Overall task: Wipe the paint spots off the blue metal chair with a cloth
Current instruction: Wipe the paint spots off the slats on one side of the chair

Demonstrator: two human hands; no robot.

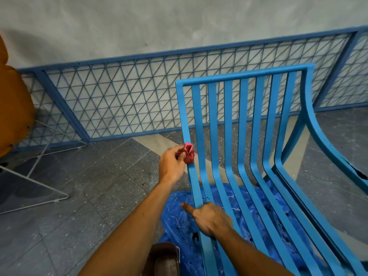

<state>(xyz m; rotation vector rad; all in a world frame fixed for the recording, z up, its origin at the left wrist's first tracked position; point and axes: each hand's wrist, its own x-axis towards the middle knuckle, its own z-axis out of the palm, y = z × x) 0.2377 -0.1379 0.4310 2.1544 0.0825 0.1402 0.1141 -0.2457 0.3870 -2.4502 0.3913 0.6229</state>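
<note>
The blue metal chair [245, 124] with slatted back and seat fills the right half of the view. My left hand [172, 166] holds a bunched red cloth [188, 154] pressed against the chair's left frame bar, near where back meets seat. My right hand [211, 218] grips the leftmost seat slats lower down, thumb out to the left. Small dark spots show on the slats just above my right hand and on the right armrest [338, 156].
A blue plastic sheet [179, 216] with dark spots lies under the chair. A blue mesh fence [123, 96] runs along the grey wall behind. A white wire frame [39, 176] and an orange object [14, 108] stand at left. A brown shoe [165, 257] shows at the bottom.
</note>
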